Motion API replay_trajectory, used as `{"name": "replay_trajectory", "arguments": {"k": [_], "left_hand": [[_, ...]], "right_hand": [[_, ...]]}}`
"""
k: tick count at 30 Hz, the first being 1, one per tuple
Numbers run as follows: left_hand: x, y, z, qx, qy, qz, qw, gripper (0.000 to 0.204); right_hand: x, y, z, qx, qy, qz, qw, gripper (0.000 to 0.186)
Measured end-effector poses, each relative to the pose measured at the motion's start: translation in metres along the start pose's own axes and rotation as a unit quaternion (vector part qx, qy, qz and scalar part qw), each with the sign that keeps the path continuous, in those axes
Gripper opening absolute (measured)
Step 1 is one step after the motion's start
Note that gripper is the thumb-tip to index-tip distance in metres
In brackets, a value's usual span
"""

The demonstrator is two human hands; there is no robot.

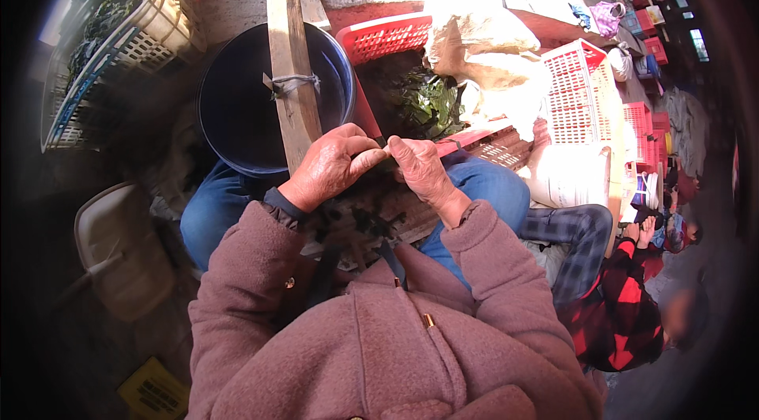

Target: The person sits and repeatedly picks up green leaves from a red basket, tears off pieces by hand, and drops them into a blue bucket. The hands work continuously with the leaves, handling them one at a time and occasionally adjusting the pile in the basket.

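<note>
My left hand (336, 165) and my right hand (424, 171) meet over my lap, thumbs and fingers pinched close together. A thin dark sliver shows between their fingertips, too small to name. Just left of my left hand a wooden board (289, 64) lies across a big dark blue tub (229, 116), with a pale cord (294, 80) wound round the board and a small pointed piece sticking out beside it. Beyond my fingertips, dark green glossy leaves (431, 106) lie in a red basket (387, 37).
A cream crate (162, 21) with dark greens stands at far left, above a pale stool (126, 250). Right of the leaves are a pale sack (482, 48) and a white-and-red crate (573, 92). A person in a red-and-black checked top (621, 309) sits close on my right.
</note>
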State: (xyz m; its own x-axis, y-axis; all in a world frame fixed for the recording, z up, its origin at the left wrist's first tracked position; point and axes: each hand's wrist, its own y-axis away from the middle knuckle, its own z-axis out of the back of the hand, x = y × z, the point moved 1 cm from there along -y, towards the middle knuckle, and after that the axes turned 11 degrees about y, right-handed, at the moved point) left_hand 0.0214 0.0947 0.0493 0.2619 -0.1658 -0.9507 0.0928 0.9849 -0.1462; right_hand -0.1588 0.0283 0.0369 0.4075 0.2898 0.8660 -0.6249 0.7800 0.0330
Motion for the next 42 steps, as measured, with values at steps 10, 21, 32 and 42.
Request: {"name": "replay_trajectory", "arguments": {"k": [10, 21, 32, 42], "left_hand": [[0.0, 0.039, 0.041, -0.038, -0.058, 0.018, 0.997, 0.016], [0.059, 0.04, 0.106, -0.258, -0.035, 0.122, 0.958, 0.014], [0.106, 0.012, 0.103, -0.444, 0.438, 0.305, 0.719, 0.02], [0.083, 0.025, 0.122, -0.403, 0.283, 0.324, 0.808, 0.043]], "right_hand": [[0.045, -0.056, -0.011, 0.214, 0.036, 0.021, 0.976, 0.025], [0.042, -0.135, -0.082, 0.123, 0.119, 0.185, 0.968, 0.021], [0.02, -0.158, -0.11, 0.019, 0.107, 0.085, 0.99, 0.023], [-0.088, -0.142, 0.038, -0.035, 0.042, -0.084, 0.995, 0.021]]}}
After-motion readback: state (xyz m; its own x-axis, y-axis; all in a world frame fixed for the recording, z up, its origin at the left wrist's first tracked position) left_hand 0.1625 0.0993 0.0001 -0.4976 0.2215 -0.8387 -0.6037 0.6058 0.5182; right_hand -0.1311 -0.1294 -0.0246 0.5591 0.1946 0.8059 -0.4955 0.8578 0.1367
